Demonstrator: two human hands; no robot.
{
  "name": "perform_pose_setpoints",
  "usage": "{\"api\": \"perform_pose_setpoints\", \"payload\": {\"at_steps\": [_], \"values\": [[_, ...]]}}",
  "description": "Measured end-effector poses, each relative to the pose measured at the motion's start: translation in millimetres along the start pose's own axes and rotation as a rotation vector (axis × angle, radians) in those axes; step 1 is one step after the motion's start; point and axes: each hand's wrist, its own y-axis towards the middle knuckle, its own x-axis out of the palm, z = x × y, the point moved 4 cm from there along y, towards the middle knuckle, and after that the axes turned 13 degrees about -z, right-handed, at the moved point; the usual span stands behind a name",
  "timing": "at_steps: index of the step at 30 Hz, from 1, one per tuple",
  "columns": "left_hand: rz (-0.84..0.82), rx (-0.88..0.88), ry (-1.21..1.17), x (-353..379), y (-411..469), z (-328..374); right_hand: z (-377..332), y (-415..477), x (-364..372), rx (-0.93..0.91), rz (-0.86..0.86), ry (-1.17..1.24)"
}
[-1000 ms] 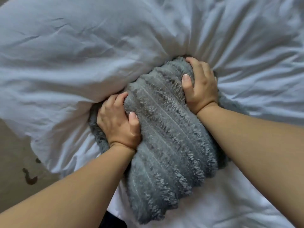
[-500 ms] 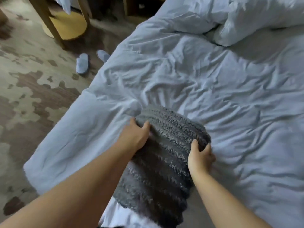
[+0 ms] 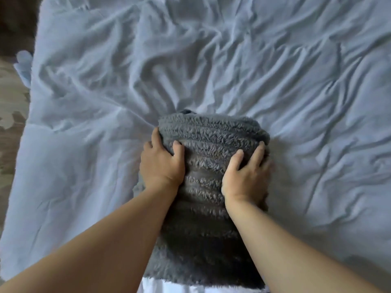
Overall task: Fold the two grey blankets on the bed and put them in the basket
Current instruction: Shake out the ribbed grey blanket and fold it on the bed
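**Both hands on one folded grey blanket, on the bed**

My left hand (image 3: 161,163) gripped the left side of the grey blanket (image 3: 208,210), thumb on top and fingers wrapped over the edge. My right hand (image 3: 246,176) gripped the right side the same way, thumb on the top face and fingers curled round the side. Both arms were bare.

Count: two hands, one grey blanket in view, folded into a thick bundle with its ribs running across. It lay on the near part of the bed (image 3: 264,66), and its near end reached the bed's edge. One white duvet (image 3: 88,166), heavily creased, covered the bed. A strip of patterned carpet (image 3: 9,106) showed at the left, with one pale blue shape (image 3: 23,64) on it, too blurred to name.

Against half a second earlier: the bundle's ribs had run slantwise and now ran straight across. My hands had been at its far corners and now sat lower on its sides. The view had dropped, so the pillows and the stool were out of frame.
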Motion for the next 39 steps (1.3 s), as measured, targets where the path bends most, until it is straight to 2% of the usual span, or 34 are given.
{"api": "perform_pose_setpoints", "payload": {"at_steps": [3,9,16,25,28,32,35,39], "values": [[0.110,0.111,-0.076,22,18,-15,6,12,33,-0.072,0.114,-0.042],[0.184,0.088,-0.085,69,59,-46,21,50,95,-0.033,0.168,-0.176],[0.174,0.090,-0.078,54,47,-32,13,43,77,-0.047,0.127,-0.151],[0.239,0.167,-0.104,68,56,-44,20,48,99,-0.082,0.195,-0.146],[0.205,0.120,-0.134,53,49,-38,15,43,79,-0.046,0.196,-0.114],[0.006,0.067,-0.141,18,24,-19,6,32,42,0.022,-0.091,-0.107],[-0.046,0.061,-0.034,-13,-12,-4,4,19,11,-0.004,-0.372,-0.084],[-0.062,0.168,0.187,-36,-89,6,13,-25,-32,-0.111,-0.503,-0.171]]}}
